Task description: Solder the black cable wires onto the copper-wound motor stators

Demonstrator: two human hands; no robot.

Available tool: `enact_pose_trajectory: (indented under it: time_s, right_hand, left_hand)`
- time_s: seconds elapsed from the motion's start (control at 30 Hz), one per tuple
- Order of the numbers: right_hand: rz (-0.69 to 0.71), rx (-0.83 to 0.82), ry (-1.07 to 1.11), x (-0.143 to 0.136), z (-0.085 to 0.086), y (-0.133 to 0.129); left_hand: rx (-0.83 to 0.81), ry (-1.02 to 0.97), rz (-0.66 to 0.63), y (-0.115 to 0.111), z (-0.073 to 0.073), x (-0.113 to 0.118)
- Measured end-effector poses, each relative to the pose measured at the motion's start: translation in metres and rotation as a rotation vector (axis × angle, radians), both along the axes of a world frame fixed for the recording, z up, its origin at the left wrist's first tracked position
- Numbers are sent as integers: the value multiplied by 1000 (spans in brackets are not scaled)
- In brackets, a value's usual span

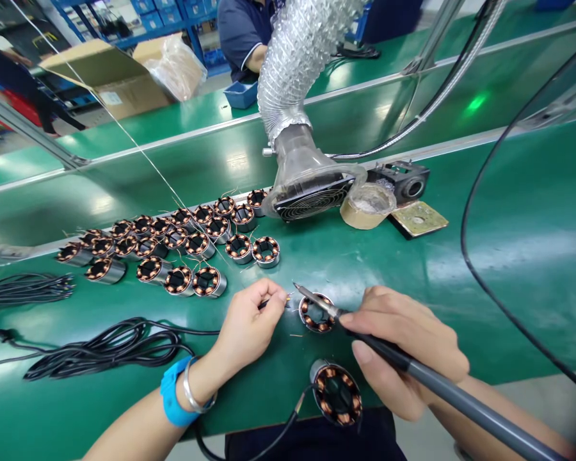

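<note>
My left hand [252,320] pinches the end of a black cable, whose thin wire tips stick out to the right of the fingertips. In my right hand [403,346] is a soldering iron [398,355], its tip beside those wires. Just under the iron's metal shaft a copper-wound stator ring [311,315] lies on the green table, partly covered by the iron. Nearer the table's front edge, a second stator [338,394] has a black cable [288,422] running from it.
Several stators [177,280] stand in rows at the left. Black cable coils [110,349] lie front left. A fume extractor [312,186] hangs behind my hands, near a tape roll [367,208] and a sponge tray [420,218]. Across the bench is a person [240,38].
</note>
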State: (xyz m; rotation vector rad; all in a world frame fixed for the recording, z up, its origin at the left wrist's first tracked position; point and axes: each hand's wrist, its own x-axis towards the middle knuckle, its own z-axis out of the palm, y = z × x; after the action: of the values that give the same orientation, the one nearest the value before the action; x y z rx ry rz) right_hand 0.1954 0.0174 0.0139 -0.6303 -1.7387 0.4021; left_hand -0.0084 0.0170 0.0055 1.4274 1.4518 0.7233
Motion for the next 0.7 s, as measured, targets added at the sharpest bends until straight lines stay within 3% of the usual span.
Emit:
enact_pose_trajectory:
  time_s: [0.7]
  right_hand:
    - [-44, 12, -43, 5, -3, 3]
  left_hand:
    - [-27, -17, -43, 0, 1, -2]
